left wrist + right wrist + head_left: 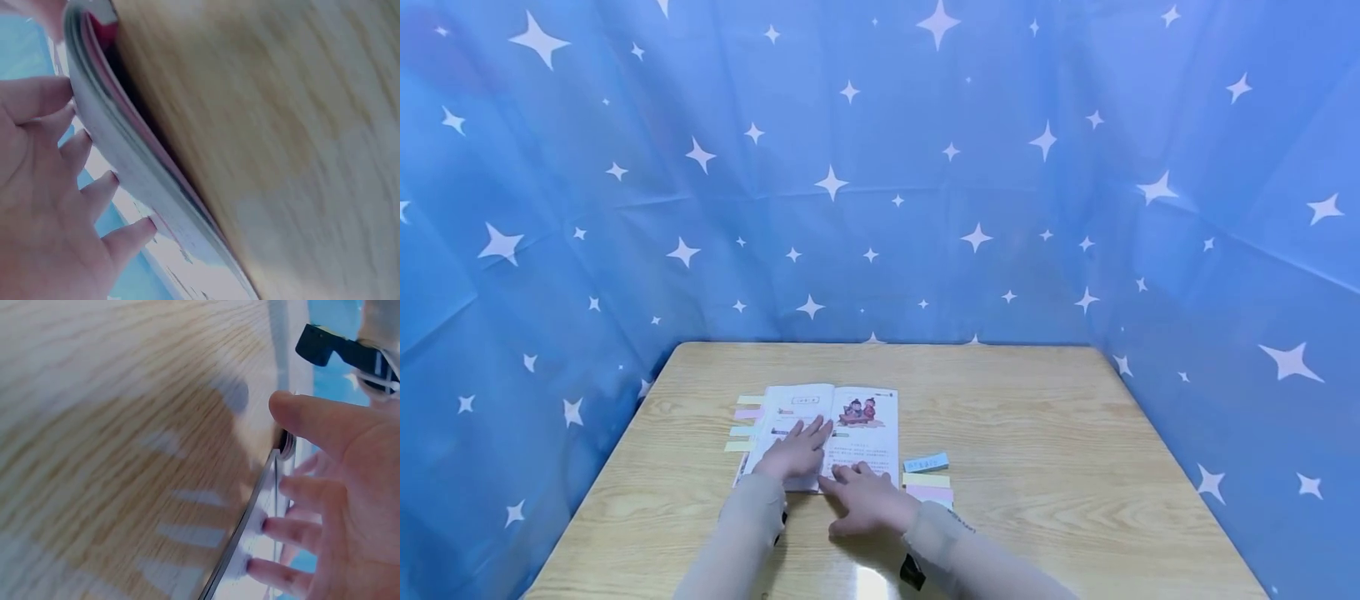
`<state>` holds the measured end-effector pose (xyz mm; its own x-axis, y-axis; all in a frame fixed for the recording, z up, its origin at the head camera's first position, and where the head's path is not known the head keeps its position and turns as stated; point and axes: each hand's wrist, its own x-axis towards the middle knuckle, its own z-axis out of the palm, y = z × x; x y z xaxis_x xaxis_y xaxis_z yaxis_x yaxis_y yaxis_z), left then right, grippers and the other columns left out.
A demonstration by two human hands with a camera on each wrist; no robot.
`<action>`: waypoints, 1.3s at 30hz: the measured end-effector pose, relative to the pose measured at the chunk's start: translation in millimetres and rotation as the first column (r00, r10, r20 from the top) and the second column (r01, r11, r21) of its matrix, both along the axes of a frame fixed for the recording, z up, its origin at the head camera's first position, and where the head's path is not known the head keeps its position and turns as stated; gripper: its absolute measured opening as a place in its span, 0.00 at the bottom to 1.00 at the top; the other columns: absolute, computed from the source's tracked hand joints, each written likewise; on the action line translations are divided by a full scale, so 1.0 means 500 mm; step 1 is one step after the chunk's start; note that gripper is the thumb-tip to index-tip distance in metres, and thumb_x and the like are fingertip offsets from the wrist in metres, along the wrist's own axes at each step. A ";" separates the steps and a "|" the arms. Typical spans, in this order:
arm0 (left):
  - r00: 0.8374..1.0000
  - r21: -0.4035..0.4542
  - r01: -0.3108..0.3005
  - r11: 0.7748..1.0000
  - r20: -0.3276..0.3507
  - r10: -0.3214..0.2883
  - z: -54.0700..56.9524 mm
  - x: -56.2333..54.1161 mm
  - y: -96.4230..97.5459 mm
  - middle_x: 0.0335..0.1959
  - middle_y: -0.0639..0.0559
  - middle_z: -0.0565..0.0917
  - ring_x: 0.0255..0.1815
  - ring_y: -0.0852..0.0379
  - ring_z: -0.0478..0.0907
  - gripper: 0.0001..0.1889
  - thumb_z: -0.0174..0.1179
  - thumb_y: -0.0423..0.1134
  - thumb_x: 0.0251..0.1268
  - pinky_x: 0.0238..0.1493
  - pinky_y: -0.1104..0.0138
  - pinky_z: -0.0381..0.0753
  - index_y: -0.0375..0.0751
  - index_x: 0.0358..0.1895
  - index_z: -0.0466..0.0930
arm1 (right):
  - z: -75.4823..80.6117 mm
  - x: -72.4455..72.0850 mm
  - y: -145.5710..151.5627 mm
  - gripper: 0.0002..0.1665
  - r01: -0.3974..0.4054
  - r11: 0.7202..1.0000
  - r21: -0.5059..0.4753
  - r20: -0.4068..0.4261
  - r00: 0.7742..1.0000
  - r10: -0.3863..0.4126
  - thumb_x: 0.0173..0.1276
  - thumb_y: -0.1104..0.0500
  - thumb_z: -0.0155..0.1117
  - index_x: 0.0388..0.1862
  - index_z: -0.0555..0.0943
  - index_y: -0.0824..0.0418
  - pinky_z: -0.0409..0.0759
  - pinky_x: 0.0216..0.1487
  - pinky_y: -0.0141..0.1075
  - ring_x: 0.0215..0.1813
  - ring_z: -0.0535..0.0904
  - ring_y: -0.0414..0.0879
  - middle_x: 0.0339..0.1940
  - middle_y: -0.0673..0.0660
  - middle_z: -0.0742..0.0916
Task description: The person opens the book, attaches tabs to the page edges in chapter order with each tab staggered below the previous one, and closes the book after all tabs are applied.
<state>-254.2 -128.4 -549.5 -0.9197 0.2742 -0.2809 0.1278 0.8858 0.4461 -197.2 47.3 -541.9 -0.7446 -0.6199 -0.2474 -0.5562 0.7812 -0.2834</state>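
Note:
An open book (pixel 801 400) lies on the wooden table, with a drawing of two figures on its right page. Across the lower left page rests my left hand (pixel 797 452), fingers spread and reaching toward the fold. My right hand (pixel 867 502) lies over the bottom of the right page, its thumb out beyond the book's near edge. In the left wrist view, the fingertips of the left hand (pixel 56 169) touch the page near the curved book edge. Fingertips of the right hand (pixel 337 500) touch the page in the right wrist view.
Coloured sticky tabs (pixel 742 431) stick out from the book's left side. More tabs show on the right, including a blue one with handwriting (pixel 926 462). The wooden table (pixel 1037 450) extends around the book; a blue star-patterned curtain (pixel 910 217) hangs behind and at both sides.

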 end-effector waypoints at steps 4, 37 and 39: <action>0.999 -0.008 -0.042 0.999 -0.016 0.041 -0.005 -0.007 -0.022 0.77 0.44 0.53 0.75 0.33 0.44 0.30 0.45 0.46 0.73 0.69 0.35 0.45 0.46 0.76 0.56 | 0.005 -0.009 0.000 0.47 -0.025 1.000 0.006 0.011 1.000 0.025 0.55 0.36 0.68 0.74 0.65 0.42 0.68 0.57 0.68 0.71 0.62 0.59 0.74 0.52 0.67; 0.995 -0.096 -0.058 0.994 -0.088 0.050 -0.019 -0.015 -0.023 0.76 0.42 0.57 0.74 0.34 0.50 0.28 0.47 0.45 0.74 0.66 0.33 0.53 0.41 0.74 0.60 | -0.028 -0.189 -0.062 0.40 0.199 0.980 0.021 -0.163 0.968 -0.193 0.71 0.30 0.42 0.73 0.67 0.49 0.59 0.60 0.73 0.74 0.58 0.58 0.74 0.45 0.67; 0.995 -0.092 -0.060 0.994 -0.091 0.051 -0.022 -0.014 -0.020 0.76 0.43 0.58 0.74 0.34 0.51 0.28 0.46 0.46 0.75 0.66 0.33 0.52 0.42 0.74 0.61 | -0.031 -0.193 -0.065 0.41 0.235 0.972 0.007 -0.144 0.962 -0.232 0.71 0.29 0.42 0.74 0.66 0.51 0.57 0.60 0.75 0.75 0.57 0.60 0.75 0.46 0.66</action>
<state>-261.0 -138.5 -560.7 -0.9552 0.1981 -0.2198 0.1127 0.9303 0.3490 -293.6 14.7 -557.4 -0.8964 -0.4199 -0.1416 -0.3907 0.8997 -0.1947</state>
